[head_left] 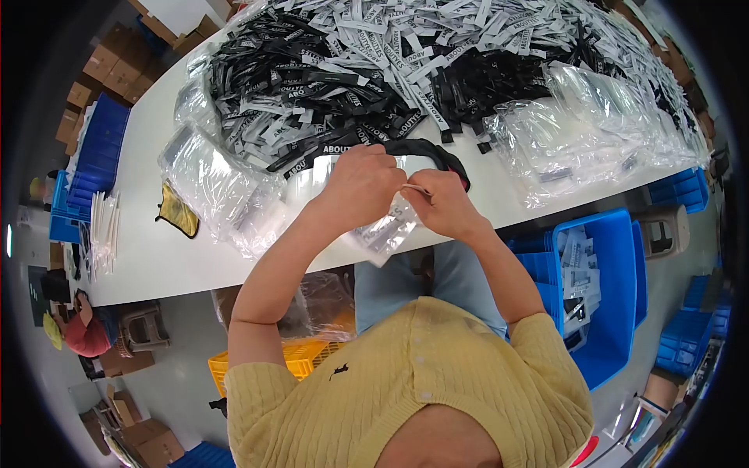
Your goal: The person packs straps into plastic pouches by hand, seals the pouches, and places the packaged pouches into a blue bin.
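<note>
My left hand (360,187) is closed at the table's front edge, its fingertips on the upper part of a clear plastic bag. My right hand (443,204) pinches the edge of that same plastic bag (384,236). The bag hangs tilted below my hands, with grey printing and something pale inside that I cannot make out. Just behind my hands lies a black padded fabric piece (425,148) with a bit of red at its right end. A pile of black straps (312,93) and white straps (374,47) with printed lettering covers the far side.
Stacks of clear plastic bags lie on the table at left (211,179) and right (577,125). A yellow pouch (177,210) is near the left stack. Below right stands a blue bin (612,304) holding packed bags. A yellow crate (300,359) sits under the table. Another person (87,334) is at far left.
</note>
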{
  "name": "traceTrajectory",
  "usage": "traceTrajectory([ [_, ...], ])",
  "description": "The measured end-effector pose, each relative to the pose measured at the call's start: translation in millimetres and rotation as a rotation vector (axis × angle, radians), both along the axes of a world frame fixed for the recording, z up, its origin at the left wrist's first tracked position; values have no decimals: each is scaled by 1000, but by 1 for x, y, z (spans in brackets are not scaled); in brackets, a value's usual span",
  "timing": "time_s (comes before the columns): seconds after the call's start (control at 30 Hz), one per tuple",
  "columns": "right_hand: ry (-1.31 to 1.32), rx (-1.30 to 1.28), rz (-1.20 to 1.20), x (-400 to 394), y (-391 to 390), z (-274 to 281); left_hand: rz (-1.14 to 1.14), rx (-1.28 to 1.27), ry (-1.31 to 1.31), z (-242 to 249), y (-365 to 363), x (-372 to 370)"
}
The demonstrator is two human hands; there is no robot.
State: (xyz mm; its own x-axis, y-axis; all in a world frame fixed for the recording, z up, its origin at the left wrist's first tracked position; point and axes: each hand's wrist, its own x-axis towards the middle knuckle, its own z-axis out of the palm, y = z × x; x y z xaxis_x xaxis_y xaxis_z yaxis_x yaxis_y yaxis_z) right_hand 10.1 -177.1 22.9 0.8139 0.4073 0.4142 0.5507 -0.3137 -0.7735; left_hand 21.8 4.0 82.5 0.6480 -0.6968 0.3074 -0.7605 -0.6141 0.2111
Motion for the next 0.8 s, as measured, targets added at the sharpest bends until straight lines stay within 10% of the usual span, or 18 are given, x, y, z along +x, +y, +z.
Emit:
traceTrajectory([
  [0.2,263,-21,-124,-14,-98,-16,111,-142,192,-26,7,8],
  [0.4,637,-102,-901,-116,-373,-76,334,-86,507,-58,68,-2],
  [0.47,171,-1016,-1307,-160,-457,-127,281,-85,363,-72,64,-13],
  [0.57,-120,-678,-1463,-115,-389,-83,200,-110,304,-80,46,-16],
  [0.8,-336,-174,-345,68,-75,-39,149,-59,105,-95,12,-13],
])
